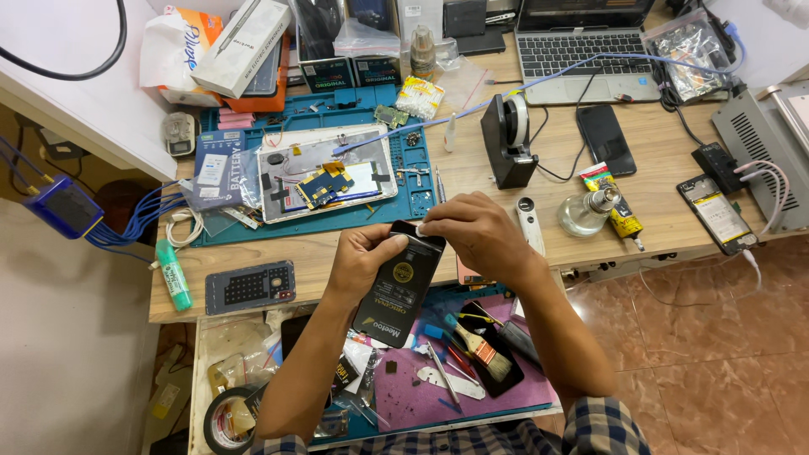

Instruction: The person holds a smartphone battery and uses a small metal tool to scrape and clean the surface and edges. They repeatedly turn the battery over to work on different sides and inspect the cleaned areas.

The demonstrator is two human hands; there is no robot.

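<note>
The left hand (364, 257) has a firm grip on the side of a flat black packet (399, 286) with a gold round mark, held upright over the open drawer (253, 337) at the front edge of the table (472, 181); the right hand (472, 232) pinches the packet's top edge, fingertips pressed on a small pale tab there; this looks like the opening step, and the move it calls for seems a steady peel along the top while the left hand keeps the packet from twisting. Behind on the table, a long white box (242, 46) leans on an orange-and-white pouch (173, 42) at the far left; two dark boxes (352, 72) with a teal band stand beside them; a yellow-and-red tube (613, 202) lies by a glass bottle (586, 212); a green tube (174, 274) lies at the left front edge.
</note>
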